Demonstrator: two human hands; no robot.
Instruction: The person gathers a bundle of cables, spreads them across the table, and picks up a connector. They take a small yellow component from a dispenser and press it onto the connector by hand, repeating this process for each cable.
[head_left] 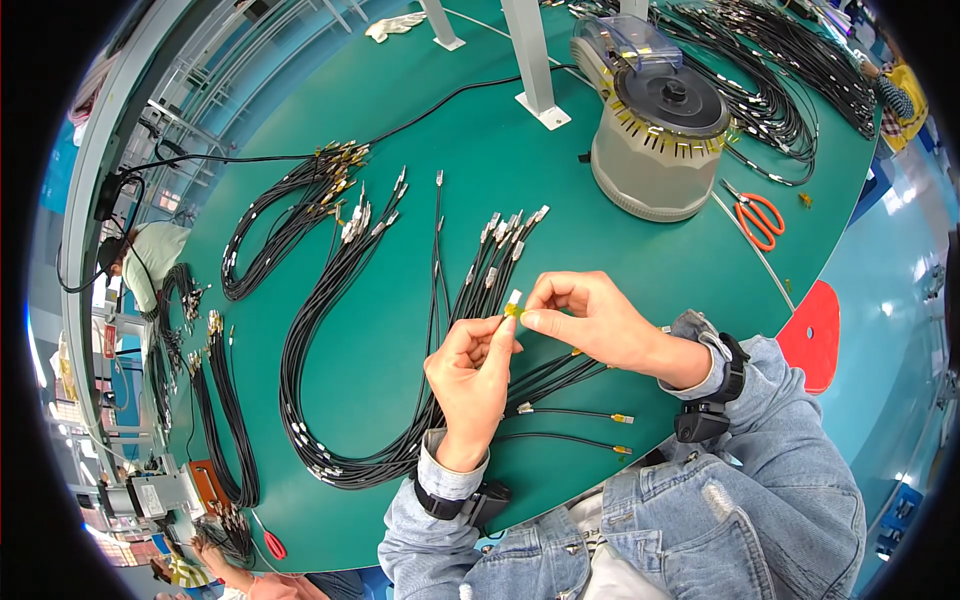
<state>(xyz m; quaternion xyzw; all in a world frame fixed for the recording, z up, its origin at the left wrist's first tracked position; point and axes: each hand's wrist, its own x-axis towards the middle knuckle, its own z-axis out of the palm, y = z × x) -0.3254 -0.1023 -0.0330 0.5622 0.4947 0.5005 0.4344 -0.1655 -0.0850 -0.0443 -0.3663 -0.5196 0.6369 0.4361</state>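
Observation:
My left hand [468, 385] pinches a black cable just below its silver connector [514, 298], which points up between my hands. A small piece of yellow tape [512, 311] sits at the connector's base. My right hand [595, 318] has its thumb and forefinger closed on that tape's edge. Behind my hands lies a bundle of black cables [310, 340], bent into a U, with silver ends. Nearer me, a few separate cables [565, 411] end in yellow-wrapped connectors [622, 419].
A round tape dispenser [655, 170] with yellow strips around its disc stands at the far right, beside orange-handled scissors [760, 222]. Metal posts [533, 70] rise from the green table [450, 120]. More cable bundles [290, 220] lie left. A red stool [812, 335] stands right; other people work at left.

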